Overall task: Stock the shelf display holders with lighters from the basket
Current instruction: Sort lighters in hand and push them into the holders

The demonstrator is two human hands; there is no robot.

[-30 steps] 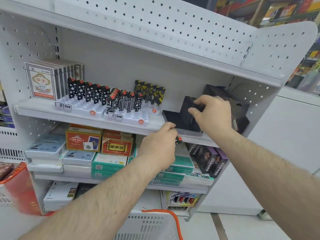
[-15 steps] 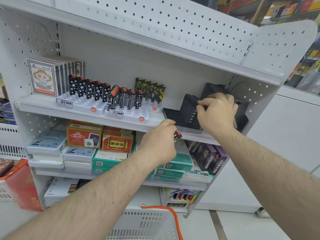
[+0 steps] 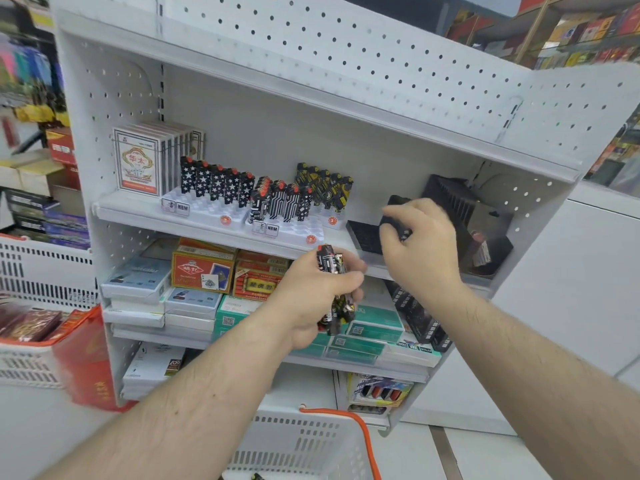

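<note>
My left hand (image 3: pixel 308 292) grips a bunch of black patterned lighters (image 3: pixel 332 289) in front of the shelf edge, below the holders. My right hand (image 3: pixel 420 244) is curled over the black lighters in the black display holder (image 3: pixel 363 235) on the middle shelf; what its fingers pinch is hidden. Three white display holders stand further left: one with star lighters (image 3: pixel 214 181), one with black-and-white line lighters (image 3: pixel 277 202), one with yellow-black lighters (image 3: pixel 325 185). The white basket (image 3: pixel 304 448) with an orange handle sits low in view.
Card packs (image 3: pixel 138 161) stand at the shelf's left end. A second black holder (image 3: pixel 450 199) sits behind my right hand. Boxed goods fill the lower shelves. A white crate with red packets (image 3: pixel 41 344) stands to the left of the unit.
My left hand has turned and lifted, so the bunch of lighters it holds now shows. My right hand has drawn slightly back and down from the black holder. The view moved closer.
</note>
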